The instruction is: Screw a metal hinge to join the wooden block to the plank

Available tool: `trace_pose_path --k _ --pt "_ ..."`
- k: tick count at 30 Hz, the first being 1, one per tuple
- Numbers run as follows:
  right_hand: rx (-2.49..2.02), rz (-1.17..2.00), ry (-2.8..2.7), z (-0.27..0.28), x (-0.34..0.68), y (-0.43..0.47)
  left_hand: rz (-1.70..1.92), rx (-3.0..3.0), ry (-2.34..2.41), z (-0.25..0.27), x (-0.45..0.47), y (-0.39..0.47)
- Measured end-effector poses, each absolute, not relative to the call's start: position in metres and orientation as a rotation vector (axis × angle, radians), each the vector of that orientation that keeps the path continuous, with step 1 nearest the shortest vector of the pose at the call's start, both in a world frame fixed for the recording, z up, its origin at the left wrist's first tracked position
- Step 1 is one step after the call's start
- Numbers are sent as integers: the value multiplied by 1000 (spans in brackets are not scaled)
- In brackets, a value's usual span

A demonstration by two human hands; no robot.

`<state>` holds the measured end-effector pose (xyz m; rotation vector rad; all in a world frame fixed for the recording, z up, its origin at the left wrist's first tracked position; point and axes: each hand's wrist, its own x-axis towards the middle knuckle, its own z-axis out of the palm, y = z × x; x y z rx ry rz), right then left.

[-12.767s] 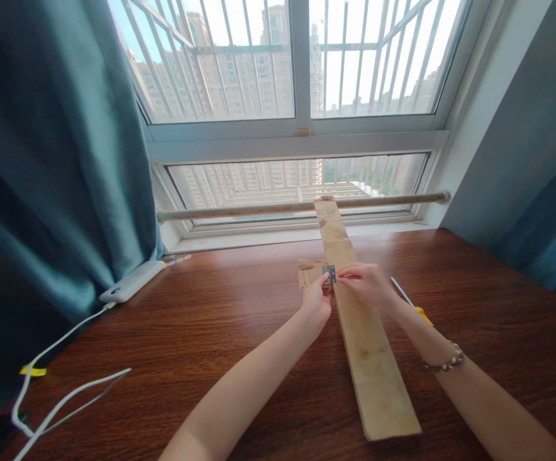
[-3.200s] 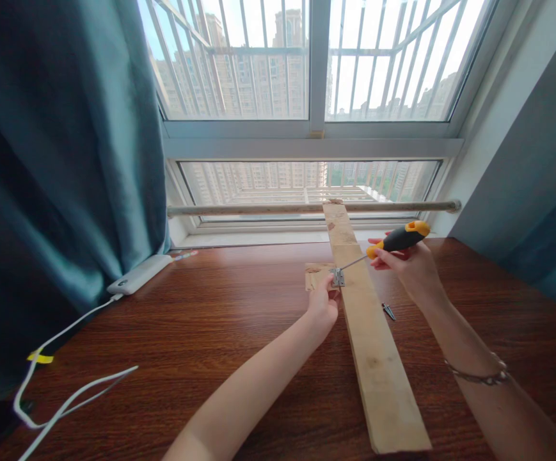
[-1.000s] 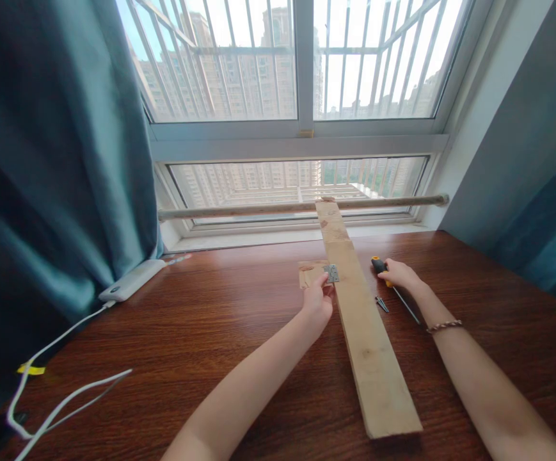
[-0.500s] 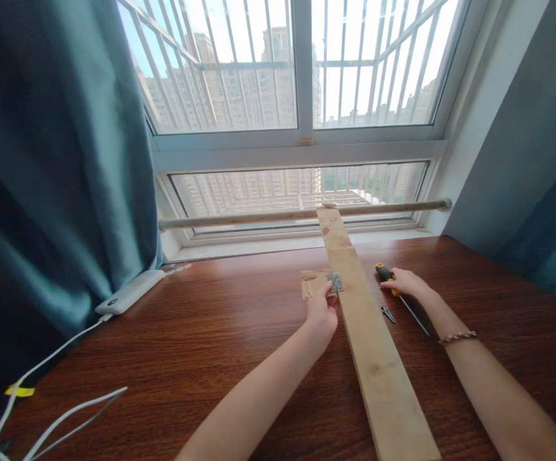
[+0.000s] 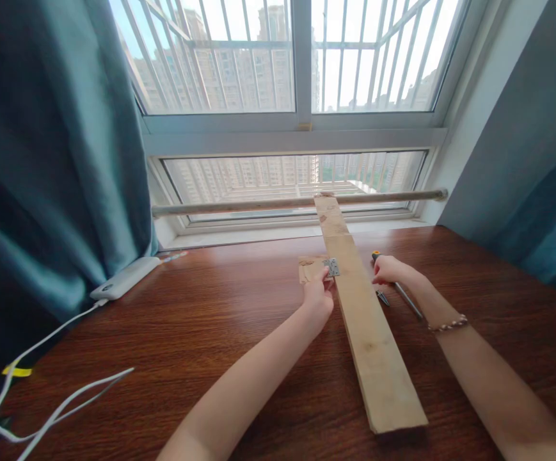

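Observation:
My left hand (image 5: 318, 301) pinches a small metal hinge (image 5: 331, 267), its thumb on the plate. The hinge lies across the seam between a short wooden piece (image 5: 309, 269) and a long pale wooden plank (image 5: 368, 333). My fingers partly cover the short piece. To the right of the plank, my right hand (image 5: 393, 270) hovers over a screwdriver (image 5: 409, 301) lying on the table, hiding most of its black and orange handle. Its fingers are loosely bent and hold nothing visible. Just below the fingertips lie a few screws (image 5: 382, 298).
The wooden tabletop (image 5: 239, 294) runs up to a window with a horizontal rail (image 5: 239, 206), near the plank's far end. At left, a white power strip (image 5: 127, 278) and white cable (image 5: 50, 339) lie beside a dark curtain (image 5: 61, 128).
My right hand has shifted left from the screwdriver handle toward the screws. My left hand stays on the hinge. The whole view has tilted slightly downward, showing the plank's near end.

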<state>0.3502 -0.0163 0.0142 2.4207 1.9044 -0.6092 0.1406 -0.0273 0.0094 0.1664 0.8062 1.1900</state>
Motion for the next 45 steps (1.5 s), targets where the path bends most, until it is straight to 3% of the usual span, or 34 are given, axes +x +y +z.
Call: trace_pose_path --k 6,20,37,45 --pt "2344 -715 1816 -4 338 -14 1209 188 818 8 142 -26" --pt "2132 -527 1936 20 324 -26 1213 210 817 12 140 -26" --pt "2234 -440 1785 20 309 -38 1224 153 815 9 145 -26" --pt "2377 -231 1896 38 318 -38 1217 184 825 6 145 -23"
